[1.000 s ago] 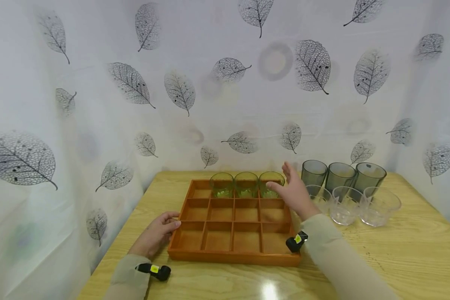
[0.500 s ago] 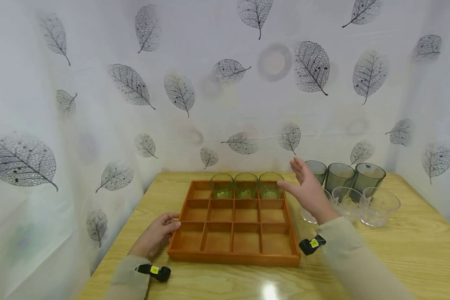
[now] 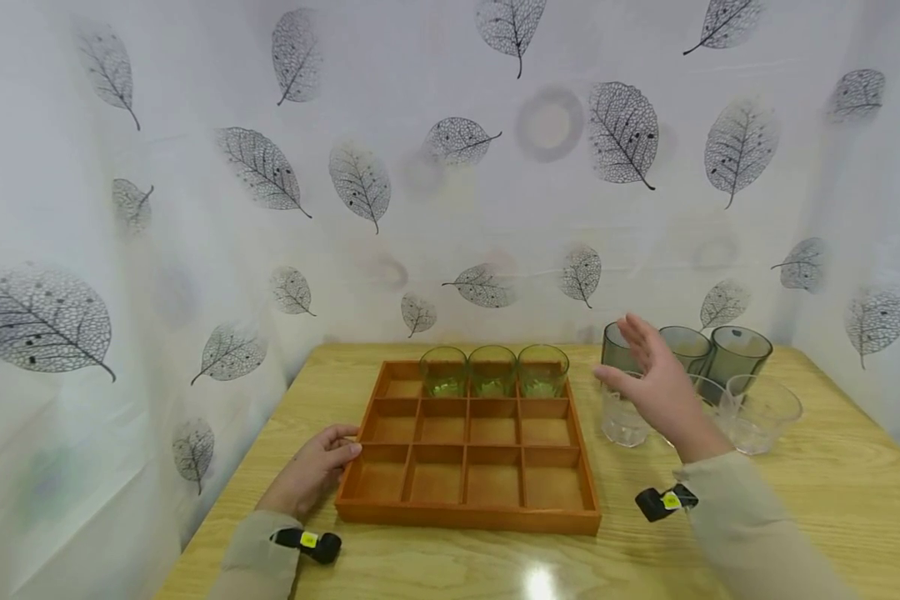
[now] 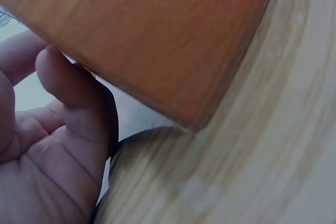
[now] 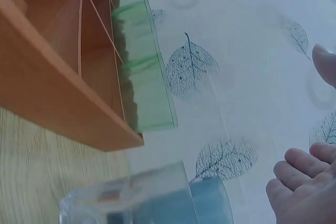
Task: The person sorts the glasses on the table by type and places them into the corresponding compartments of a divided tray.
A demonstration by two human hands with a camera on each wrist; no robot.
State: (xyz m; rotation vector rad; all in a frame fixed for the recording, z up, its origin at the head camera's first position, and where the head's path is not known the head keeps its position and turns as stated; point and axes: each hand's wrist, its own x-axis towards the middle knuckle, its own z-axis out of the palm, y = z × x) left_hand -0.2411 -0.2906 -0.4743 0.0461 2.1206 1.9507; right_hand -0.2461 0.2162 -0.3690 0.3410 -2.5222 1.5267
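Observation:
A wooden divided tray lies on the table, with three green glasses standing in compartments of its back row. My left hand holds the tray by its left wall, the thumb at the edge; in the left wrist view the thumb is bent against the wood. My right hand is raised to the right of the tray, fingers spread and holding nothing. It overlaps three clear glasses and the grey glasses behind them. The middle clear glass is mostly hidden behind that hand.
The light wood table runs to a white curtain with leaf prints at the back and sides. In the right wrist view a clear glass stands near the tray's corner.
My right hand has moved right, away from the rightmost green glass in the tray, to over the clear and grey glasses. My left hand and the tray have stayed put.

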